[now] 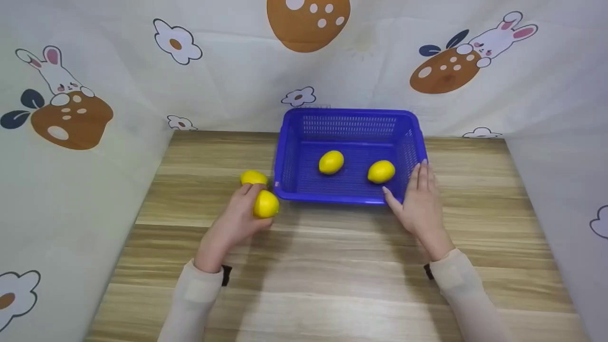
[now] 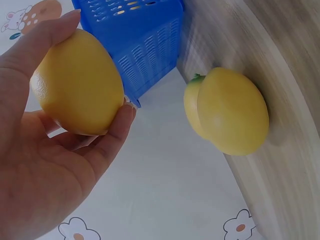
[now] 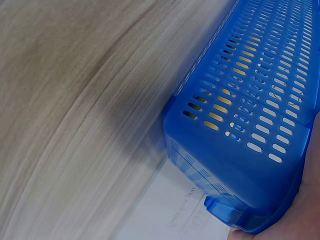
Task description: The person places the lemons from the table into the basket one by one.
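My left hand (image 1: 232, 218) grips a yellow lemon (image 1: 266, 204) between thumb and fingers, just off the basket's front left corner. In the left wrist view the held lemon (image 2: 79, 82) fills the space between thumb and fingertips. Beyond it on the table, a lemon (image 2: 235, 112) overlaps another lemon (image 2: 191, 105) with a green stem end; in the head view only one lemon (image 1: 253, 177) shows there. My right hand (image 1: 420, 209) rests on the front right corner of the blue plastic basket (image 1: 351, 200), fingers straight along the side rim, thumb extended at the front rim.
Inside the basket lie two lemons, one left of centre (image 1: 331, 162) and one at the right (image 1: 381, 171). The wooden table (image 1: 332, 275) meets a printed cloth backdrop (image 1: 228, 85) behind the basket and at both sides.
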{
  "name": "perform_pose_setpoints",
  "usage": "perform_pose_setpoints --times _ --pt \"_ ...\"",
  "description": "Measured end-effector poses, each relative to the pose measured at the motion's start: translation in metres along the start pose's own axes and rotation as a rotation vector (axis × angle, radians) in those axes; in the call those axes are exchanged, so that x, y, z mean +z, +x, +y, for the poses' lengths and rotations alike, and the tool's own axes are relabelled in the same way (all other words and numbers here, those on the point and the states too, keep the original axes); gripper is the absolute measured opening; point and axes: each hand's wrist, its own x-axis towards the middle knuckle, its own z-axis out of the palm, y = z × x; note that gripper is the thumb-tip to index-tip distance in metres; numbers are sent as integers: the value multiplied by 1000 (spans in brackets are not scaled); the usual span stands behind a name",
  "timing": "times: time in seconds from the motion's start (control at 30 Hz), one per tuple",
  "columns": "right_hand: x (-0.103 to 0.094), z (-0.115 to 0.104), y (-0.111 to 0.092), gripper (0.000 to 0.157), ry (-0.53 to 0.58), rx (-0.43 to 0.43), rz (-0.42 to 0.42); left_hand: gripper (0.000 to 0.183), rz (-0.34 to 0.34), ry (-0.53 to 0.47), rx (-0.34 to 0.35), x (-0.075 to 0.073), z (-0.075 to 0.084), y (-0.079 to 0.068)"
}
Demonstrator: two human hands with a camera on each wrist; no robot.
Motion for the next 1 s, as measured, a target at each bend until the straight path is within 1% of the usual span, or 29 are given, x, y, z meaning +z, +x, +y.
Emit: perform_pose_setpoints --times 0.23,0.4,0.57,0.77,1.0 --pt "-1 0 0 100 7 5 -13 66 0 -8 31 -4 5 7" --pt "-1 0 0 100 16 3 -7 65 7 -10 59 -4 10 13" --pt "0 0 0 99 24 2 -3 66 18 0 67 -3 15 20" --pt "0 0 0 99 22 -8 16 70 4 19 76 -4 19 27" --pt "1 0 0 99 24 -7 14 71 -21 -13 91 -8 24 37"
